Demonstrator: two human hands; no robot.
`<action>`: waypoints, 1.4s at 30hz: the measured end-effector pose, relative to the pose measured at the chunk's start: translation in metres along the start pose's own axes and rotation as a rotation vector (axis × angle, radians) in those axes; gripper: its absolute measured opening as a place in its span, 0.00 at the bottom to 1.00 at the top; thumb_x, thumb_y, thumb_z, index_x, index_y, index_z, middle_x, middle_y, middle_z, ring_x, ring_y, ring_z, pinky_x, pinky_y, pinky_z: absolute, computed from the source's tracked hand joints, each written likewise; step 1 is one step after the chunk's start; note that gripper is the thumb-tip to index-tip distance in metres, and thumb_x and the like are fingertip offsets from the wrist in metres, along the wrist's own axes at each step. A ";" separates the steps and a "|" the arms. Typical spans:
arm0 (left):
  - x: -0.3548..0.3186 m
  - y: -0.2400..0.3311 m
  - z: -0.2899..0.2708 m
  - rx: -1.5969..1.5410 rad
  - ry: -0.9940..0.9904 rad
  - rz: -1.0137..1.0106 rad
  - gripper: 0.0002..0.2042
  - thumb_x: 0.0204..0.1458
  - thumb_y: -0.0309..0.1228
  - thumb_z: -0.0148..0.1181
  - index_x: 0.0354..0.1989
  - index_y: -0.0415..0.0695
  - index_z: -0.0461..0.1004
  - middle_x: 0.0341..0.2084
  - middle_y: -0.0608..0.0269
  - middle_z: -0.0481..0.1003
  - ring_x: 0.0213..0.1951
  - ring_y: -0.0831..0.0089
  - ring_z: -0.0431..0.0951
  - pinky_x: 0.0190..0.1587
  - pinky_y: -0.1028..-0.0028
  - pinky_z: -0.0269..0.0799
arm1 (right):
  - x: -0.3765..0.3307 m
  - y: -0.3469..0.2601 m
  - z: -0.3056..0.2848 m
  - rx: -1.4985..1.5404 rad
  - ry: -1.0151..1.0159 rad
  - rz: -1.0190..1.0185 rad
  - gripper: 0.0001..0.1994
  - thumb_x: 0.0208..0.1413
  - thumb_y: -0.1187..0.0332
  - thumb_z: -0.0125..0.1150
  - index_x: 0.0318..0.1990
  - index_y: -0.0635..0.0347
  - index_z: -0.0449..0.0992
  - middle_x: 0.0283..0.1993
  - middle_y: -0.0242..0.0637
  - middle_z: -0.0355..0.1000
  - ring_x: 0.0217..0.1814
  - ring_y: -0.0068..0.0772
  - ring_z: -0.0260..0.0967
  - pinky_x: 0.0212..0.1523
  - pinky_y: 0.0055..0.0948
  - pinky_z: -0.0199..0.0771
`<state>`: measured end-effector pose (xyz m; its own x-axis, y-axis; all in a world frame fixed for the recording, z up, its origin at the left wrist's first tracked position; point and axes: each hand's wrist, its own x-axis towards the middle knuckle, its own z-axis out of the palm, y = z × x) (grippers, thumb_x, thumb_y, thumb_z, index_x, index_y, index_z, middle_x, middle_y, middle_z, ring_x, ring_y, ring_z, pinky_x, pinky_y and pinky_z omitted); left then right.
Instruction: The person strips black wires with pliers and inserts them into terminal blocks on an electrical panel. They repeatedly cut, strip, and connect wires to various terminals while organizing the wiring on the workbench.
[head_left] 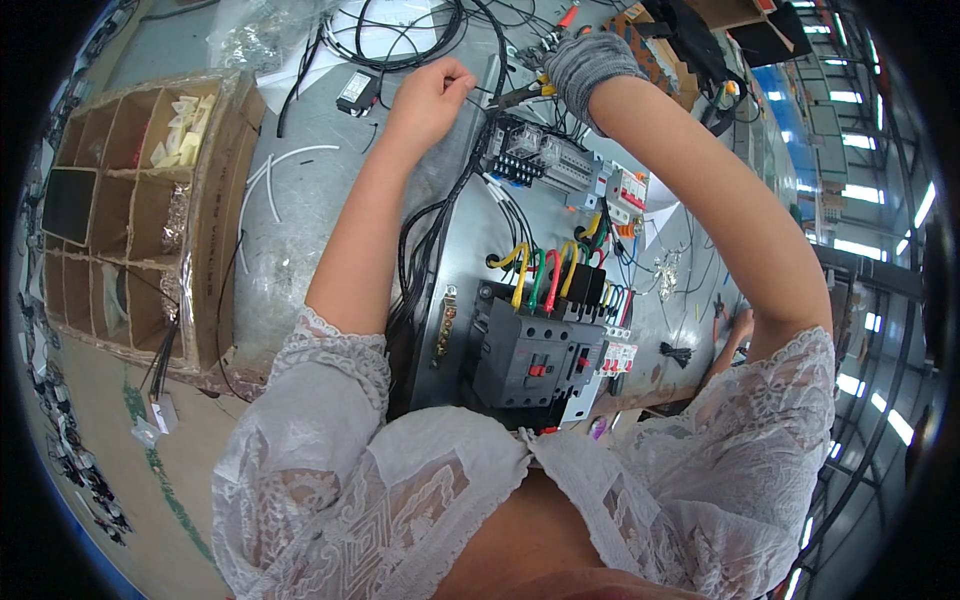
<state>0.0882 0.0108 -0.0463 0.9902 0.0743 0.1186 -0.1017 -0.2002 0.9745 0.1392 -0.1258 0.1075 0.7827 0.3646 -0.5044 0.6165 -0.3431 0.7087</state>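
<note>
My left hand (pixel 430 100), bare, is closed with thumb and fingertips pinched on a thin black wire (pixel 482 89) above the far end of a metal mounting plate (pixel 462 255). On my right hand (pixel 595 72) is a grey knit glove. Its fingers are wrapped around pliers (pixel 520 97) with dark jaws and some yellow at the handle; the jaws point left, toward the wire. Just nearer than the pliers, a row of relays and terminal blocks (pixel 545 155) is fixed to the plate. A bundle of black wires (pixel 425 240) runs along the plate's left edge.
A large grey circuit breaker (pixel 530 350) with yellow, green and red cables sits nearest me. Smaller breakers (pixel 627 192) stand right of the relays. On the left is a cardboard compartment box (pixel 215 230). Coiled black cable (pixel 400 50) and a small black box (pixel 357 92) lie beyond.
</note>
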 end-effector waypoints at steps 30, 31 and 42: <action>0.006 -0.005 -0.001 -0.085 0.043 -0.006 0.07 0.52 0.30 0.55 0.30 0.38 0.73 0.19 0.66 0.72 0.23 0.79 0.68 0.28 0.77 0.65 | -0.004 0.008 0.028 0.172 -0.016 0.002 0.12 0.51 0.64 0.59 0.43 0.53 0.75 0.33 0.41 0.75 0.35 0.37 0.74 0.35 0.37 0.74; 0.006 -0.002 0.002 -0.133 0.069 0.001 0.07 0.52 0.31 0.55 0.31 0.38 0.73 0.19 0.68 0.71 0.23 0.81 0.67 0.28 0.78 0.64 | -0.012 0.013 0.042 0.313 0.030 0.105 0.13 0.52 0.60 0.57 0.43 0.53 0.75 0.33 0.41 0.75 0.35 0.39 0.74 0.36 0.37 0.74; -0.006 0.057 -0.003 -0.484 0.262 0.017 0.06 0.56 0.31 0.54 0.34 0.40 0.72 0.20 0.73 0.66 0.20 0.87 0.59 0.21 0.84 0.53 | -0.309 -0.025 0.203 1.063 0.030 0.964 0.26 0.50 0.42 0.55 0.40 0.59 0.73 0.34 0.50 0.74 0.38 0.51 0.72 0.40 0.42 0.69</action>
<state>0.0759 0.0020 0.0087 0.9370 0.3285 0.1186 -0.2117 0.2642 0.9409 -0.1006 -0.4052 0.1455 0.9304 -0.3654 -0.0286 -0.3634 -0.9299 0.0571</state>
